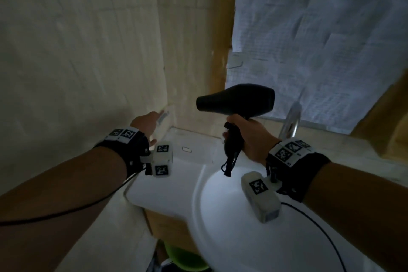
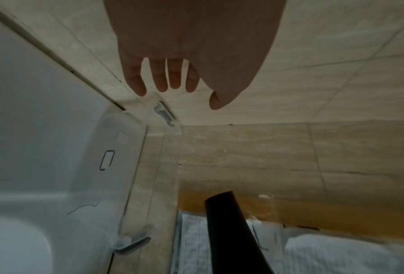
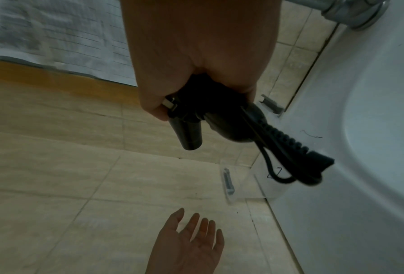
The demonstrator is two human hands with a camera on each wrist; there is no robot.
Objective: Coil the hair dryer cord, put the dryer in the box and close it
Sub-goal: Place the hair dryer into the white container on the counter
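My right hand (image 1: pixel 245 137) grips the handle of the black hair dryer (image 1: pixel 238 100) in the air above the sink, nozzle pointing left. The coiled cord (image 1: pixel 229 161) is bunched against the handle in the same grip, and its loops (image 3: pixel 278 166) hang below the hand (image 3: pixel 196 74). My left hand (image 1: pixel 152 121) is empty, with fingers (image 2: pixel 173 83) spread straight. It reaches toward a clear plastic box (image 1: pixel 164 117) in the wall corner on the sink ledge. Grey latches (image 2: pixel 164 114) mark the box (image 3: pixel 228 180). Whether its lid is up cannot be told.
A white basin (image 1: pixel 220 216) fills the lower middle, with a chrome tap (image 1: pixel 291 121) at its back right. Beige tiled walls close in on the left and behind. A pale checked cloth (image 1: pixel 320 28) hangs at the upper right. Something green (image 1: pixel 185 258) sits below the sink.
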